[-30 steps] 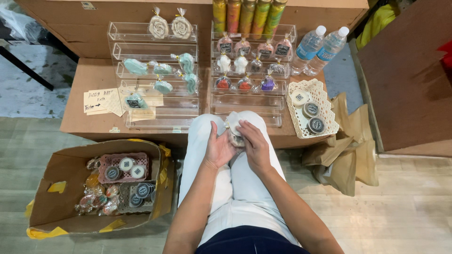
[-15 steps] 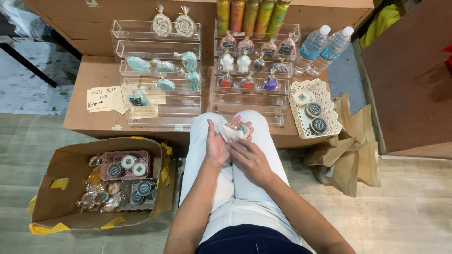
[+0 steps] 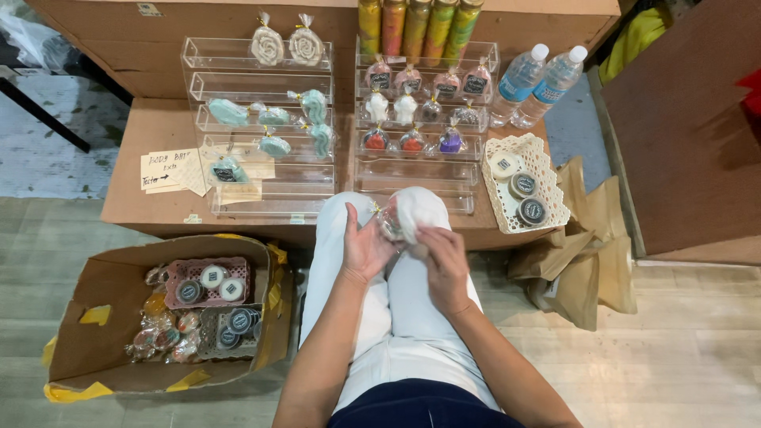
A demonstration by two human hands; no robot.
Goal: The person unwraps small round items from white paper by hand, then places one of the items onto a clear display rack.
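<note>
Cardboard tabletop [image 3: 158, 202] with handwritten paper signs [image 3: 170, 169]; left hand [image 3: 366, 247], right hand [image 3: 444, 261] both gripping small clear-wrapped packet [image 3: 390, 224].

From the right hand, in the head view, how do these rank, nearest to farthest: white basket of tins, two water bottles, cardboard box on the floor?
Measured from the right hand:
1. White basket, just up and right on the table.
2. Cardboard box, on the floor, left.
3. Water bottles, at the table's back right.

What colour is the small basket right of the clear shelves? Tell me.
White, a lattice-walled basket holding round tins; only the head view shows it.
</note>
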